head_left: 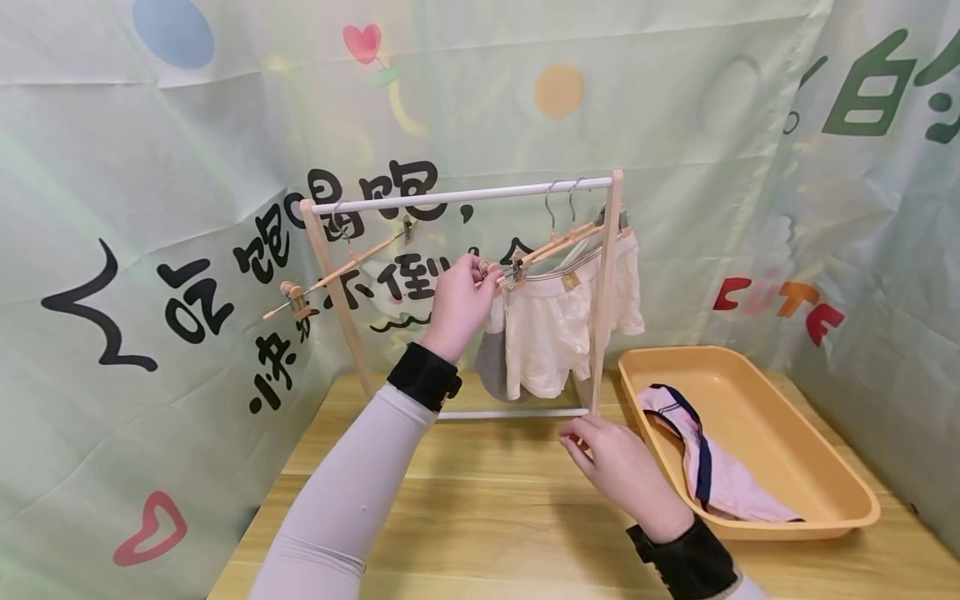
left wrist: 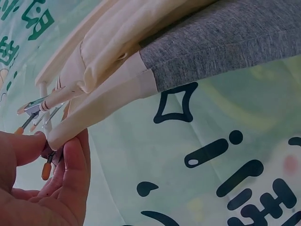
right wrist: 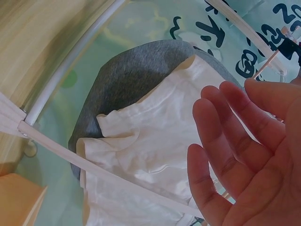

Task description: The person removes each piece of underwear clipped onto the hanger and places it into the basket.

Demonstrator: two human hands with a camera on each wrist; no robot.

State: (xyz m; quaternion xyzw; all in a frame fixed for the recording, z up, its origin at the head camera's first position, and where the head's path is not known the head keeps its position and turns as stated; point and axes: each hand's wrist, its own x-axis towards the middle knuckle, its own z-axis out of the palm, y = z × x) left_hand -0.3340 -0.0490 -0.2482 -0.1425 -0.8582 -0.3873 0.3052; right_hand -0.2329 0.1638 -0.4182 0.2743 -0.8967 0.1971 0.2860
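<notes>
My left hand (head_left: 459, 302) is raised in front of a small clothes rack. Its thumb and fingers pinch a clip (left wrist: 49, 153) at the waistband corner of a cream-and-grey garment (left wrist: 188, 56), and an orange hanger tip pokes out below. In front of that garment hang cream shorts (head_left: 551, 333), clipped to a wooden hanger (head_left: 558, 242); they partly cover the grey panel. My right hand (head_left: 630, 475) hovers low by the rack's right foot with nothing in it. In the right wrist view its fingers (right wrist: 237, 125) are loosely bent and spread before the shorts.
The rack has a white top bar (head_left: 465, 196) and wooden posts. A bare clip hanger (head_left: 352, 262) hangs at its left end. On the wooden table (head_left: 480, 517), an orange tray (head_left: 780, 408) at right holds a pink garment with navy trim (head_left: 727, 475). Printed curtains enclose the back and sides.
</notes>
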